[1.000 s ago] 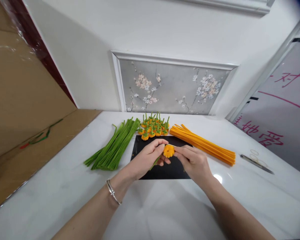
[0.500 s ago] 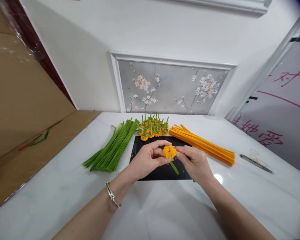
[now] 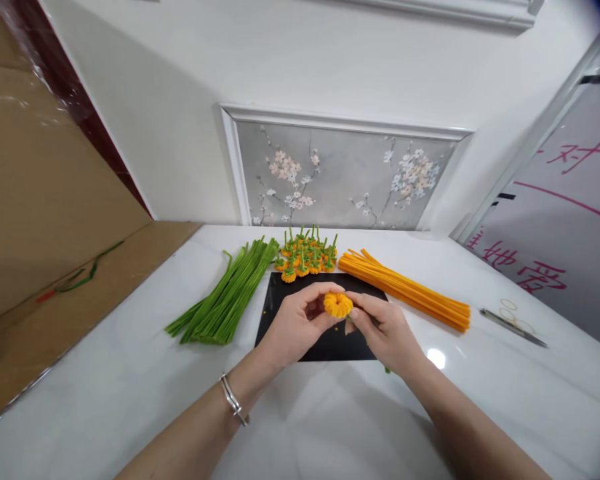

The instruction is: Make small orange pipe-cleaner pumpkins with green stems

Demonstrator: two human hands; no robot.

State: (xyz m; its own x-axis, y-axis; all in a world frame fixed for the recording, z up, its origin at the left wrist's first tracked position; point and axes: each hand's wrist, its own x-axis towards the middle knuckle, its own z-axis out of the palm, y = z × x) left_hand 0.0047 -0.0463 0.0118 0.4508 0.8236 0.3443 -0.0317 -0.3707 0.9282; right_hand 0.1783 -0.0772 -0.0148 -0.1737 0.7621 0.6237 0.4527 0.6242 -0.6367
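Note:
A small orange pumpkin of fuzzy pipe cleaner [image 3: 338, 305] is held up over a black mat [image 3: 325, 347]. My left hand [image 3: 297, 323] grips its left side between thumb and fingers. At its right edge my right hand [image 3: 387, 330] pinches it with closed fingertips. A bit of green shows by the right fingertips; the pumpkin's underside and most of the green piece are hidden. Just behind the mat stand several finished-looking orange pumpkins with green stems [image 3: 303, 257].
A bundle of green pipe cleaners [image 3: 227, 297] lies left of the mat, and a bundle of orange ones [image 3: 405, 288] lies to the right. Farther right are tweezers or a similar slim metal tool [image 3: 514, 328] and thin rings [image 3: 509, 305]. Cardboard [image 3: 70, 267] borders the left side.
The pumpkin has tipped slightly and shifted a little left in my hands. The green strip that hung below it over the mat is now mostly out of sight. My left wrist has moved slightly right.

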